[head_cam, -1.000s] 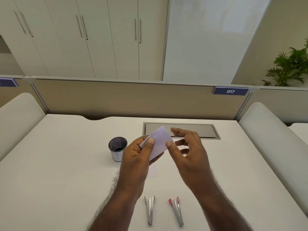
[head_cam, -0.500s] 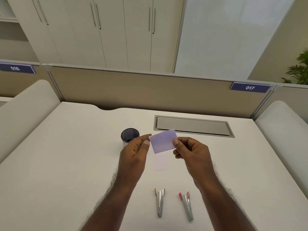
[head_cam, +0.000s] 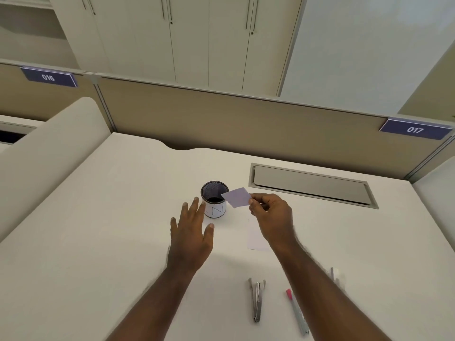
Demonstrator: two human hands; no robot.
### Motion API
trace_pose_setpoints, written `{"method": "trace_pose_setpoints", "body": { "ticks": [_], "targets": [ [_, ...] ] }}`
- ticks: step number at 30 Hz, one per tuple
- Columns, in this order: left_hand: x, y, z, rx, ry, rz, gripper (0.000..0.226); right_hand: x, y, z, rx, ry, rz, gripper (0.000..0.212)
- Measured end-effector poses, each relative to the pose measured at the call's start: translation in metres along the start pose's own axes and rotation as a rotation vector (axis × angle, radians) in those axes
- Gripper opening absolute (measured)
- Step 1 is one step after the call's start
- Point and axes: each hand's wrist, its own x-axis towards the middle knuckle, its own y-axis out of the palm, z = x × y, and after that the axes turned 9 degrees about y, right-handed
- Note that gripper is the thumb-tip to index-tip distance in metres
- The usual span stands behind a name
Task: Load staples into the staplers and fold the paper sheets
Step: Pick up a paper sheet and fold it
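Right hand [head_cam: 270,212] is pinching a small folded paper [head_cam: 237,197] up over the mesh cup [head_cam: 214,199]. Left hand [head_cam: 190,232] is spread wide, holding nothing, fingertips by the cup. Another sheet [head_cam: 254,238] lies flat on the worktop [head_cam: 98,230], and two staplers [head_cam: 256,300] [head_cam: 296,311] sit nearer me.

Left half of the desk [head_cam: 98,217] is lying open; the mesh cup [head_cam: 214,199] is standing mid-desk, two staplers [head_cam: 256,300] crowding the near right.
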Motion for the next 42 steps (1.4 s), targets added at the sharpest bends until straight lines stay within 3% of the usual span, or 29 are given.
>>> {"method": "trace_pose_setpoints", "body": {
  "ticks": [6, 15, 22, 28, 34, 42],
  "targets": [
    [0.007, 0.032, 0.032, 0.237, 0.052, 0.150, 0.068, 0.034, 0.042, -0.006, -0.245, -0.171, -0.008, 0.019],
    [0.012, 0.063, 0.067, 0.327, 0.027, 0.331, 0.066, 0.074, 0.093, -0.013, -0.605, -0.220, 0.075, 0.017],
    [0.004, 0.077, 0.079, 0.347, 0.044, 0.368, 0.065, 0.084, 0.116, -0.022, -0.936, -0.324, 0.098, 0.019],
    [0.001, 0.084, 0.085, 0.358, 0.064, 0.359, 0.065, 0.093, 0.126, -0.021, -1.022, -0.329, 0.140, 0.023],
    [0.000, 0.084, 0.085, 0.344, 0.062, 0.363, 0.064, 0.099, 0.134, -0.012, -1.078, -0.188, 0.262, 0.026],
    [0.001, 0.085, 0.087, 0.337, 0.044, 0.372, 0.080, 0.104, 0.128, -0.004, -1.122, -0.145, 0.352, 0.029]
  ]
}}
